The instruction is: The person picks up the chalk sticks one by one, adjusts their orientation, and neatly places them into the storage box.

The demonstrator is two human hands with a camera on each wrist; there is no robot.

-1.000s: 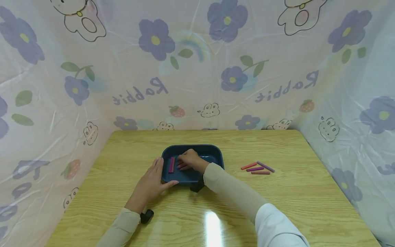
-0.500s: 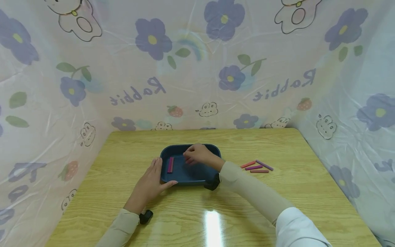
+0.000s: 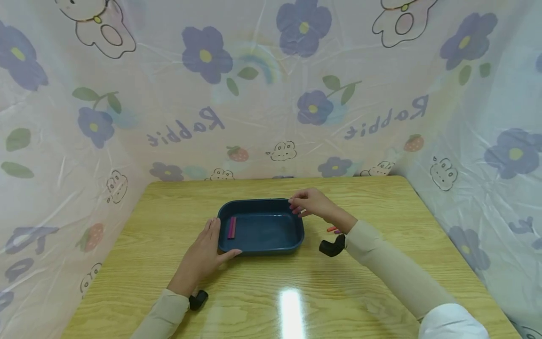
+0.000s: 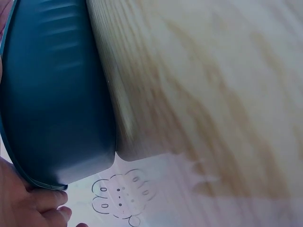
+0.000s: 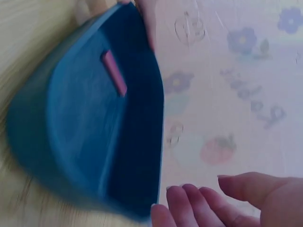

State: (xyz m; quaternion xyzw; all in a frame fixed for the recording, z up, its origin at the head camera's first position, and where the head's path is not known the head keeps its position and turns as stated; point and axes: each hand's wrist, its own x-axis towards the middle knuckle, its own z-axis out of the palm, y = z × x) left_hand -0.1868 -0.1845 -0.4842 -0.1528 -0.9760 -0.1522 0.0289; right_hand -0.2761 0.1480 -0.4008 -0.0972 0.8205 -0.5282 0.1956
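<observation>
A dark blue rectangular tray (image 3: 264,231) stands in the middle of the table. Two purplish-pink sticks (image 3: 231,228) lie side by side at its left end; in the right wrist view they show as one pink stick (image 5: 114,73). My left hand (image 3: 202,254) rests along the tray's left edge, fingers straight, thumb at the front rim. My right hand (image 3: 314,203) hovers by the right back corner of the tray, its fingers loosely bent and nothing between them. In the right wrist view, thumb and fingers of that right hand (image 5: 232,203) are apart.
Right of the tray, an orange-red stick (image 3: 331,229) and a purple stick (image 3: 338,231) lie on the wooden table (image 3: 245,292), partly hidden by my right wrist. A patterned curtain (image 3: 254,113) hangs behind and along both sides.
My right hand has risen from inside the tray and moved right past its back corner, its forearm now covering most of the loose sticks. The left hand has stayed at the tray.
</observation>
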